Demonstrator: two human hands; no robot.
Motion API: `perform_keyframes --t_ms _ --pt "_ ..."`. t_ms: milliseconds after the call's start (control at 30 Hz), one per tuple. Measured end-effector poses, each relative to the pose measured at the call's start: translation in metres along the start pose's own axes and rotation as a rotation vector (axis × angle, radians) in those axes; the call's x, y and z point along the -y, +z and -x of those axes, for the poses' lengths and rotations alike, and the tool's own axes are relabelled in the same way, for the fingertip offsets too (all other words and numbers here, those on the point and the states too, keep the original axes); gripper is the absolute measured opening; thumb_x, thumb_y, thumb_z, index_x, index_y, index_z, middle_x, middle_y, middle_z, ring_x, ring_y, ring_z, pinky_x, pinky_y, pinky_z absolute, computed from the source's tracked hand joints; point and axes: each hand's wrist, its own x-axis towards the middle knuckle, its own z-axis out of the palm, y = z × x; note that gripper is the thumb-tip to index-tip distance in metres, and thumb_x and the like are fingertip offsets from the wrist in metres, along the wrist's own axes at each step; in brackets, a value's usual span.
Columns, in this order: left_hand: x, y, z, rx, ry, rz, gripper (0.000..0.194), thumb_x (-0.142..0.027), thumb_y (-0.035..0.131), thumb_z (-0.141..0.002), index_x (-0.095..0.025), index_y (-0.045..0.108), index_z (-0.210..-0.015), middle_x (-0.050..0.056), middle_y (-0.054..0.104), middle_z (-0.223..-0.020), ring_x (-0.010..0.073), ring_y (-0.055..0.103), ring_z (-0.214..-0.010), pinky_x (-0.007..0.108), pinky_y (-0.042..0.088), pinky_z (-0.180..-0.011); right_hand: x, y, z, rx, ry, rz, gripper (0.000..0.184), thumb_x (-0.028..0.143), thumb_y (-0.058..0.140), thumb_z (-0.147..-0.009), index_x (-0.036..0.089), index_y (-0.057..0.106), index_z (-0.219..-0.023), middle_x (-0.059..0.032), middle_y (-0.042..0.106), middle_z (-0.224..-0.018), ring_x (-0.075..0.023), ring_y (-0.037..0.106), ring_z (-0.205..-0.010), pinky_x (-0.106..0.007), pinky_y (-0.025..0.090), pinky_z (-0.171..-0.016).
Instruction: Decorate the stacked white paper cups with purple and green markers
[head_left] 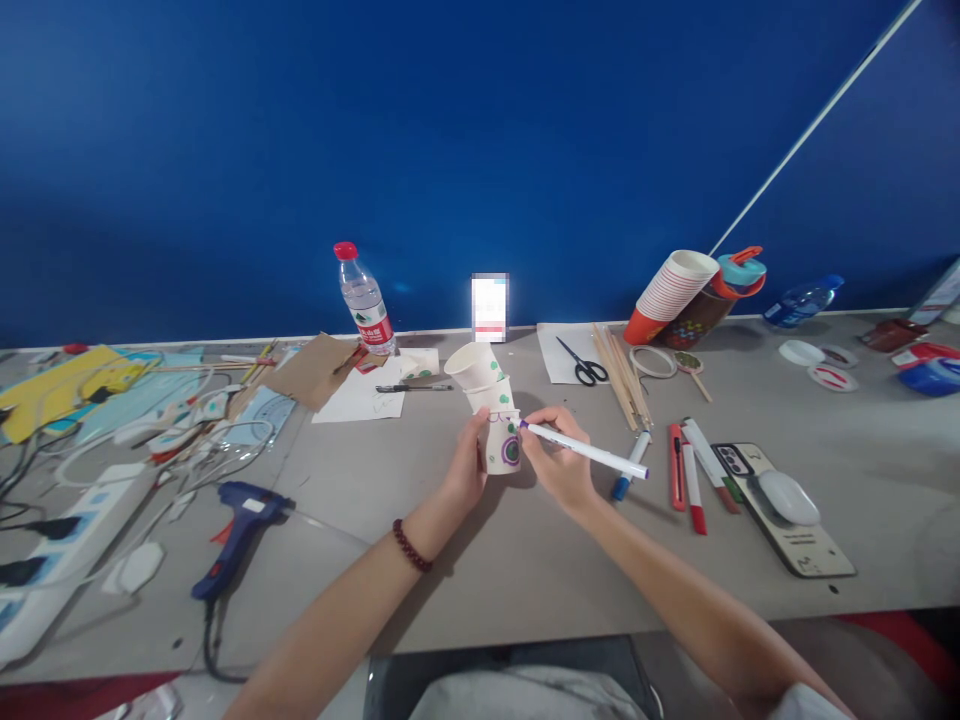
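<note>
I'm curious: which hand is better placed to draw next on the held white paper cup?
Probably the right hand, holding the slim white purple-tipped marker near the white paper cup, which the left hand grips.

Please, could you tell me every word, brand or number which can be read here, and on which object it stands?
No text is surely readable.
Red-capped bottle: white characters on the label, too blurred.
Phone case: small dark print, too small.
White marker: any print, too small.
Bright panel by the wall: pixelated, unreadable.
</note>
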Motion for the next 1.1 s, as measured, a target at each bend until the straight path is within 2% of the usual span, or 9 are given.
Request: perform_keyframes --t_ms 733,1100 --pt "0.0009 -0.0003 -0.0007 -0.034 -0.032 0.011 0.046 -0.051 0.068 -0.077 -0.012 0.07 -0.102 0.011 0.073 -0.099 0.0219 0.068 -0.088 0.03 0.052 -0.078 -0.0078 0.0015 -0.0005 -0.01 0.051 -0.037 0.006 0.025 0.064 -0.08 0.022 0.059 -0.083 -0.0002 0.062 -0.076 -0.0158 0.061 -0.067 -0.03 0.051 -0.064" --pt "0.0019 -0.0018 -0.0023 -0.022 -0.043 -0.005 0.05 -0.053 0.067 -0.078 -0.011 0.07 -0.104 0.012 0.073 -0.101 0.0229 0.068 -0.089 0.031 0.052 -0.077 -0.0041 0.0012 -0.0024 -0.013 0.017 -0.004 0.005 0.025 0.061 -0.079 0.022 0.057 -0.079 0.0003 0.062 -0.072 -0.0156 0.06 -0.063 -0.029 0.049 -0.061"
